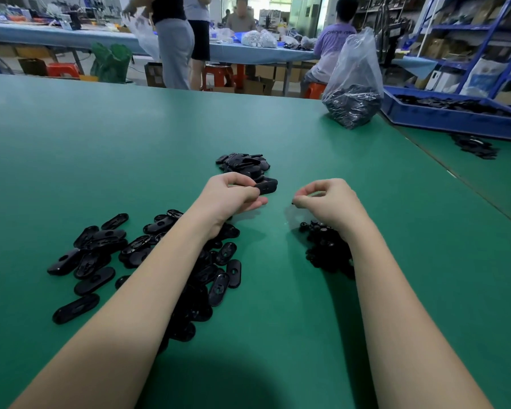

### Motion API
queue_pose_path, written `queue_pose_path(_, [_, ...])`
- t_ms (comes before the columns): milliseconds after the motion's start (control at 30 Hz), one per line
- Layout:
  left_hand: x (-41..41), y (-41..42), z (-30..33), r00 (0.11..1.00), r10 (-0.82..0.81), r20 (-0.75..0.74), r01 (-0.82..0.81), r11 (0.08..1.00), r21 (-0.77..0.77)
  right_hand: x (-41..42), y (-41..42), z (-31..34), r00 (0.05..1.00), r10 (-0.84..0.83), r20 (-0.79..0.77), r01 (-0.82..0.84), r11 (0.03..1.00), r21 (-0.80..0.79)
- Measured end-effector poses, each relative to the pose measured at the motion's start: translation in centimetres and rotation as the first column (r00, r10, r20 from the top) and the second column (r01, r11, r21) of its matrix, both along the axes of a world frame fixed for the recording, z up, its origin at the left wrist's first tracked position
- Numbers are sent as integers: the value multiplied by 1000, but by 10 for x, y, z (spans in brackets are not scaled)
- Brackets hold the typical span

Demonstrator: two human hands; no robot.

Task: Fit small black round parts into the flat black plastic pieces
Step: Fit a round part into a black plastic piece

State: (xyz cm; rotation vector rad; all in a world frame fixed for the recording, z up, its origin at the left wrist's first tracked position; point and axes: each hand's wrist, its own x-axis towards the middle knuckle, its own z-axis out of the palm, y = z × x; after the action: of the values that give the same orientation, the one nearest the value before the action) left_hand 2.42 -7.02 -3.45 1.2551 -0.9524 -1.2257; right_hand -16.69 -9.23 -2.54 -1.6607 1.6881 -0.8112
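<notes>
Fingers of the left hand (233, 193) curl round one flat black piece (266, 185), which sticks out toward three o'clock, lifted clear of the green worktop (130, 143). The right hand (326, 199) sits just beside it, at three o'clock from the piece, thumb and forefinger pinching what looks like a small round part (293, 203); only a dark speck shows at the fingertips, so its facing cannot be told. A gap separates part and piece.

Below the right wrist, at six o'clock, lies a heap of small round parts (326, 249). Under the left forearm, spreading toward eight o'clock, lies the loose scatter of flat pieces (101, 255). At twelve o'clock from the hands sits a tighter pile of pieces (244, 163), perhaps the finished ones. Farther out at one o'clock stand a clear bag of black parts (353, 95) and a blue tray (455, 113).

The risk is likely in the joining: the part is tiny and pinched only at the tips, so a skewed approach to the hole could pop it loose onto the worktop, where it might roll among the heaps. The left forearm also rests over the scatter and could sweep pieces aside.
</notes>
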Motion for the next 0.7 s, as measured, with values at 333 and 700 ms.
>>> queue_pose_path(333, [-4,0,2,987,-106,124,103,994,32,21,7,2,876,119,467,-139,990,8])
queue_pose_path(700, [-4,0,-1,983,-175,47,174,985,16,25,6,-2,821,141,554,-179,984,15])
